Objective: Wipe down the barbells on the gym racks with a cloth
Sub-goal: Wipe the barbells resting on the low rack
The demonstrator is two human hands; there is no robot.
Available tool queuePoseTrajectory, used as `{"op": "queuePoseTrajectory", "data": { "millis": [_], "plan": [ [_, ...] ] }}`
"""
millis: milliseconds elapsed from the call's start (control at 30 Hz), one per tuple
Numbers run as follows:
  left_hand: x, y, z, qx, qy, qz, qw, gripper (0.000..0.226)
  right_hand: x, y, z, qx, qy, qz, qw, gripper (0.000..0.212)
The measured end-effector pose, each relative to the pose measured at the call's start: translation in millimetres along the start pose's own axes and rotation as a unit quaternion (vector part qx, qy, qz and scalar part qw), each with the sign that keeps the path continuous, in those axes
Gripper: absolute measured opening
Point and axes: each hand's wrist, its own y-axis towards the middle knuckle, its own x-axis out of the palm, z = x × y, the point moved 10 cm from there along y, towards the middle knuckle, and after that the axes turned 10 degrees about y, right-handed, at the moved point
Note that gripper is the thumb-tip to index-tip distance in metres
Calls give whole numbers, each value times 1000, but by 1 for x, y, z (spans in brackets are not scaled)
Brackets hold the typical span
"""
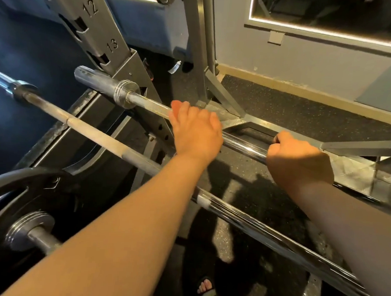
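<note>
Reaching forward, both arms stretch to the far barbell (244, 148), which lies low beside the numbered rack upright (101, 29). The right grip (298, 162) is clamped in a fist round its shaft. The left grip (195, 129), near it, lies unclenched with its fingers draped over the bar.

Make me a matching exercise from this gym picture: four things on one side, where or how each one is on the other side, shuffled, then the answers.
Things:
1. left hand
2. right hand
3. black weight plate
4. rack upright

Places or states:
A. marked 12 and 13
B. curled round the far barbell
C. fingers laid fairly straight over that barbell
D. lower left, on the nearest bar

Pairs: 1-C; 2-B; 3-D; 4-A.
</note>
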Motion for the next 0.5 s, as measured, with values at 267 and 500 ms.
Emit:
{"op": "queuePoseTrajectory", "data": {
  "millis": [267, 500],
  "plan": [
    [-15, -41, 40, 224, -21, -10, 974, 35, -5, -11, -21, -33, -55, -40, 997, 8],
    [-1, 17, -31, 44, 12, -41, 998, 41, -13, -8, -6, -25, 29, 57, 998, 25]
  ]
}}
